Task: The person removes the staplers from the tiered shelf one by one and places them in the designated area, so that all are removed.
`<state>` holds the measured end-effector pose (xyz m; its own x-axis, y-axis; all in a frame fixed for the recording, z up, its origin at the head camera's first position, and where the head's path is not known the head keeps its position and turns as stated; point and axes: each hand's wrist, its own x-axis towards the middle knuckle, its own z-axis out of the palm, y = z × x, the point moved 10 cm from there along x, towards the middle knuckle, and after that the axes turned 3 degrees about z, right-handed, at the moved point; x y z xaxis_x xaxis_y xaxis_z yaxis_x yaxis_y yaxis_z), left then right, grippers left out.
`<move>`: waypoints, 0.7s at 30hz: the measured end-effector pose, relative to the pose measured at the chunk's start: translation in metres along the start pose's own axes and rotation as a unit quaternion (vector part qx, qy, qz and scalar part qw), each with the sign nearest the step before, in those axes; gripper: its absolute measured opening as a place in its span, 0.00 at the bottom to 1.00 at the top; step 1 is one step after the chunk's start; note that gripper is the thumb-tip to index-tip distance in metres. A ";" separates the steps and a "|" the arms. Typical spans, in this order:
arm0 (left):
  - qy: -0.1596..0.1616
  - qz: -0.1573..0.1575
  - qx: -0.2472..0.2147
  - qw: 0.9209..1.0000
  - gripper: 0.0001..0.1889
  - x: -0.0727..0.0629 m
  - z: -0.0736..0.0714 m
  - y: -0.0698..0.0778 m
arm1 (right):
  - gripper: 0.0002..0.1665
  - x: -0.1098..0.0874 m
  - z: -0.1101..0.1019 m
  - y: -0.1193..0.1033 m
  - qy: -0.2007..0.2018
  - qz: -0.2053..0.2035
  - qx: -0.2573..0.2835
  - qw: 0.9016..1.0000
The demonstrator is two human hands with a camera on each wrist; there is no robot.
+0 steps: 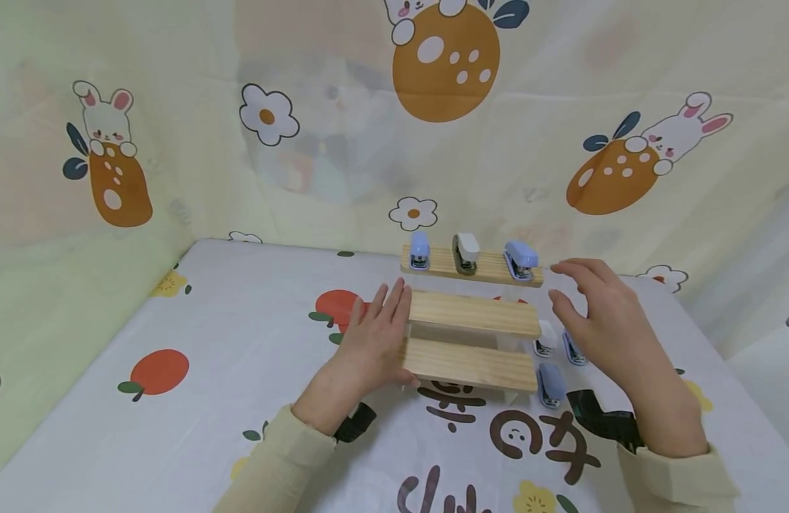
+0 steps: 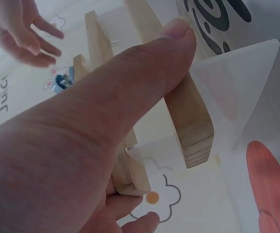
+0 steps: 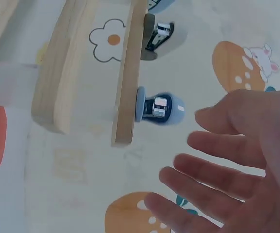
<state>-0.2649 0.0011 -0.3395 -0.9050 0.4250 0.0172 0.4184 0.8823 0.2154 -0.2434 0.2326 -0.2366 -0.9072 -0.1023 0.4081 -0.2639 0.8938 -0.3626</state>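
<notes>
A tiered rack of light wooden planks [image 1: 471,363] on clear side panels [image 2: 247,82] stands on the table. My left hand [image 1: 375,342] holds its left end; the thumb [image 2: 145,63] lies over the front plank and the fingers reach alongside the middle one. Three mini staplers stand on the top plank: a blue stapler [image 1: 420,251] at left, a white-and-grey stapler [image 1: 466,253] mid-plank, and another blue stapler [image 1: 521,258] at right. Just right of that last one, my right hand [image 1: 609,324] hovers with loosely bent fingers, holding nothing.
Beside the rack's right end are a white stapler [image 1: 544,339], a blue stapler [image 1: 574,349] and a second blue one [image 1: 551,385]. A printed cloth [image 1: 240,427] covers the table. Behind the rack hangs a patterned curtain [image 1: 330,199]. Both wrists wear black straps.
</notes>
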 end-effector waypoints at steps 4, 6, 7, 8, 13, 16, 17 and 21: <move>-0.002 -0.002 -0.001 1.000 0.74 0.000 0.000 -0.001 | 0.27 0.008 0.001 -0.008 0.005 -0.014 -0.001 1.000; -0.003 -0.003 -0.001 1.000 0.74 -0.001 0.000 -0.001 | 0.28 0.012 0.001 -0.011 0.008 -0.024 0.000 1.000; -0.002 -0.002 -0.001 1.000 0.74 -0.001 0.000 -0.001 | 0.29 0.013 0.001 -0.013 0.010 -0.030 -0.001 1.000; 0.000 -0.001 -0.002 1.000 0.74 -0.001 -0.001 -0.001 | 0.30 0.015 0.002 -0.015 0.012 -0.035 0.000 0.999; 0.005 -0.001 0.001 1.000 0.74 -0.001 -0.002 0.000 | 0.30 0.024 0.006 -0.024 0.014 -0.060 0.004 0.998; 0.004 -0.001 0.004 1.000 0.74 -0.001 -0.002 0.000 | 0.30 0.030 0.011 -0.027 0.006 -0.063 0.006 0.998; 0.003 -0.001 0.004 1.000 0.74 -0.001 -0.002 0.000 | 0.29 0.032 0.012 -0.028 0.004 -0.064 0.008 0.998; 0.002 -0.001 0.006 1.000 0.75 -0.001 -0.002 0.000 | 0.27 0.039 0.020 -0.030 -0.008 -0.060 0.015 0.998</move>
<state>-0.2643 0.0000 -0.3381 -0.9063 0.4221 0.0209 0.4172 0.8857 0.2038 -0.2773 0.1935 -0.2264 -0.8736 -0.2142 0.4369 -0.3796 0.8618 -0.3365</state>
